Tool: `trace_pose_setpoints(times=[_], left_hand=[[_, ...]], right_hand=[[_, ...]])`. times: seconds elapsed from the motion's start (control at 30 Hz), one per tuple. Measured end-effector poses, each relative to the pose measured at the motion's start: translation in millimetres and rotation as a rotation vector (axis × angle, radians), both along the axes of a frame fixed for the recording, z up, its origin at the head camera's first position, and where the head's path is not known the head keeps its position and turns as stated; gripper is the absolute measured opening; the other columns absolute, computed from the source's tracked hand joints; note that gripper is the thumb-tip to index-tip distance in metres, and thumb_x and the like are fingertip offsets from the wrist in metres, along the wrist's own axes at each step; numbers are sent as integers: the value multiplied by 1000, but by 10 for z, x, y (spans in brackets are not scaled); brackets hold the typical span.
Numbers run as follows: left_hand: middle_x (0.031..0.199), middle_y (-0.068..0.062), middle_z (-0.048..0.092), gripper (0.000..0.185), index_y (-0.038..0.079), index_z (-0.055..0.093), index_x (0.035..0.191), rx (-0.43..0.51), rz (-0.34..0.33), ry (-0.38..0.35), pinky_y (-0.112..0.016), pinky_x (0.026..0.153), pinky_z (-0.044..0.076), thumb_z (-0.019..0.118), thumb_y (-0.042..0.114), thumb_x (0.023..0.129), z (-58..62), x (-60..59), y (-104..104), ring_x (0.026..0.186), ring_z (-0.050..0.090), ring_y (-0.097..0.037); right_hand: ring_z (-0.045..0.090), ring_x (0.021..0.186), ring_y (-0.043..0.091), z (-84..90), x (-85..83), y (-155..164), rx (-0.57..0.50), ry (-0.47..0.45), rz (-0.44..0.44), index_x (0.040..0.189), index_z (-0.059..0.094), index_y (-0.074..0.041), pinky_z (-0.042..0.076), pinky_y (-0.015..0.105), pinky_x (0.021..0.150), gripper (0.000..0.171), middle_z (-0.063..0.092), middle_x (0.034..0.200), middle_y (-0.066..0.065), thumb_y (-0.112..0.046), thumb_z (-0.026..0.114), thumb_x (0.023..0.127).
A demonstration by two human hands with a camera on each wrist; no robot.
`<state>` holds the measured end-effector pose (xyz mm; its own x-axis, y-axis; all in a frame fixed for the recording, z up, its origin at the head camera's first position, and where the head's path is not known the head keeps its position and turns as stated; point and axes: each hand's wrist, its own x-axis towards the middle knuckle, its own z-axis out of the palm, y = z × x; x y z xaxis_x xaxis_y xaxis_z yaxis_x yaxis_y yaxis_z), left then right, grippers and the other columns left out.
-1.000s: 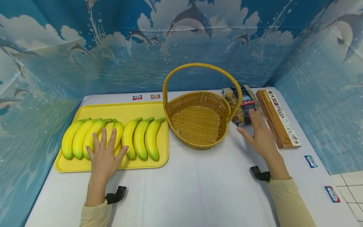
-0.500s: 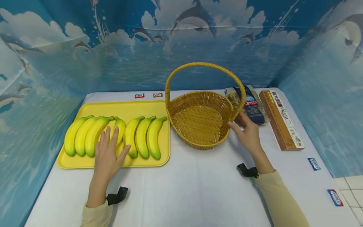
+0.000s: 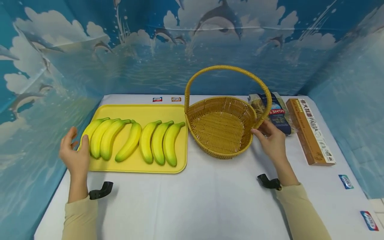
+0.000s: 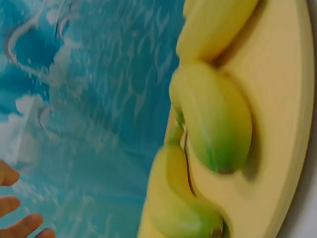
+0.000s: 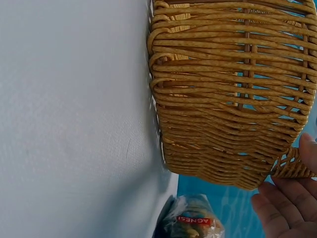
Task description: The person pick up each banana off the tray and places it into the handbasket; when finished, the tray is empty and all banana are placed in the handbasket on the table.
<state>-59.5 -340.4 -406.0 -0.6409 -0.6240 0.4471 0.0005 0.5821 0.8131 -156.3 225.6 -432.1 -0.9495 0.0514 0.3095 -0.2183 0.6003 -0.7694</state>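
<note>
Bananas point(image 3: 129, 143): yel., grn. tips & stem ends. Tray point(image 3: 144, 111): plain yel. Basket point(image 3: 220, 130): golden-brn., woven patt. Bag point(image 3: 279, 118): navy panel w/ red band, wht. lettering. Box point(image 3: 310, 131): brn. w/ wht. strip, blk. characters. Backdrop point(image 3: 168, 73): blu., dolphin/cloud/water print. Cloth point(image 3: 198, 200): plain wht. Sleeves point(image 3: 301, 213): beige. Wrist mounts point(image 3: 102, 190): blk.

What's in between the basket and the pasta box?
Between the basket and pasta box are a blue-labelled bag and the right hand, gripping the basket. The head view shows it.
</note>
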Motion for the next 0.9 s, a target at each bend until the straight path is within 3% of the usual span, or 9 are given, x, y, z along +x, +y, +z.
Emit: trace_pose_setpoints(times=[0.13,0.27,0.37,0.5,0.77,0.9], left_hand=[[134,-4,58,43,13,57,138,130,65,-26,-28,101,44,61,21,96,-75,-151,-218,119,52,-9],[137,-3,57,46,15,55,140,197,106,-75,-31,105,43,62,22,95,-156,-254,-349,120,51,-9],[141,-4,54,47,16,53,142,217,122,-125,-31,107,42,61,22,96,-180,-297,-379,124,50,-12],[145,-5,50,48,17,49,144,223,151,-235,-31,108,41,57,22,97,-226,-346,-442,132,47,-16],[148,-8,48,51,14,46,147,233,173,-409,-33,111,38,56,25,98,-463,-435,-659,135,45,-24],[149,-12,47,52,11,45,147,223,148,-469,-37,112,38,56,23,98,-525,-450,-693,135,45,-28]], right_hand=[[64,114,32,1,21,46,0,-21,-16,136,58,-8,43,1,84,49,65,128,14,-25,68,91],[64,113,27,-10,22,74,-6,-1,-6,135,58,-8,44,3,85,48,64,129,14,-23,68,91],[63,109,5,-18,19,78,-12,20,-4,134,59,-7,44,3,84,47,65,127,16,-22,69,91],[52,99,-19,-29,5,64,-34,44,9,133,59,-4,44,1,82,46,66,125,17,-18,70,90],[59,103,-7,-38,-10,37,-39,59,33,132,60,-3,46,4,83,46,66,125,17,-16,70,89],[56,103,-12,-30,-13,36,-36,63,40,132,60,-3,47,6,84,46,66,125,17,-15,71,89]])
